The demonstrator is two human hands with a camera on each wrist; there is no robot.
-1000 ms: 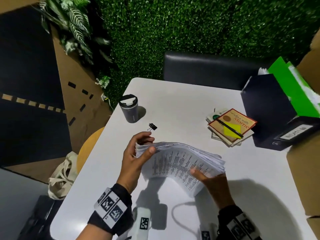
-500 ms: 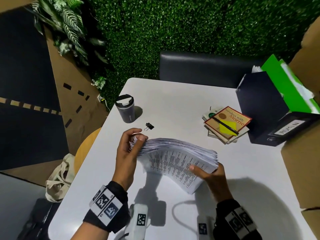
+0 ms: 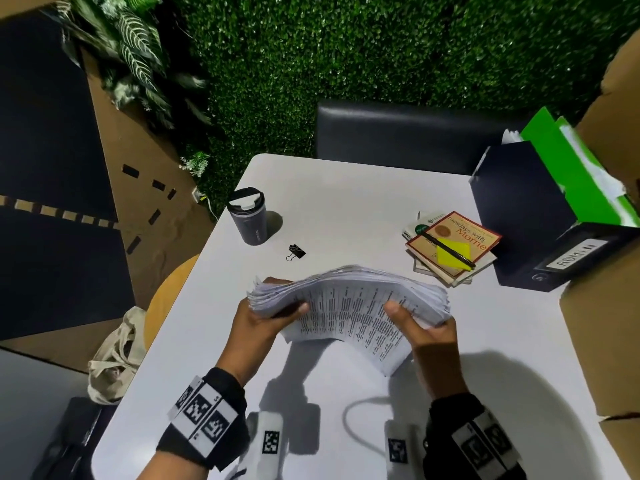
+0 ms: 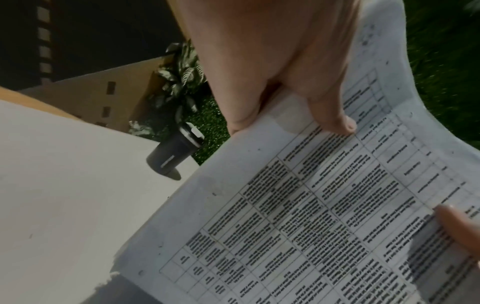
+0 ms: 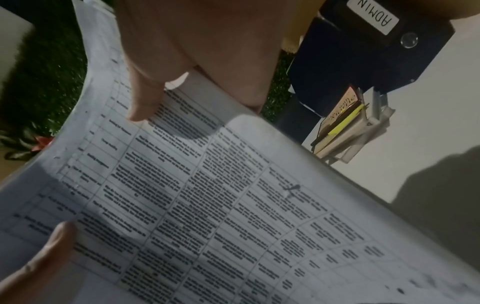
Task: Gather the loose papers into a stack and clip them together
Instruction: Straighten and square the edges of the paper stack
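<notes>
Both hands, left hand [image 3: 263, 318] and right hand [image 3: 427, 329], grip the thick bendy stack of printed white papers [image 3: 349, 303]. Tap edges even on the white tabletop [image 3: 346, 209], then fetch the small black binder clip [image 3: 296, 252] at eleven o'clock.

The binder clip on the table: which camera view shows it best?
The head view. The black binder clip lies in plain sight on the white table, between the dark tumbler and the paper stack. The left wrist view shows the tumbler but no clip; the right wrist view shows paper, books and a binder, no clip.
</notes>
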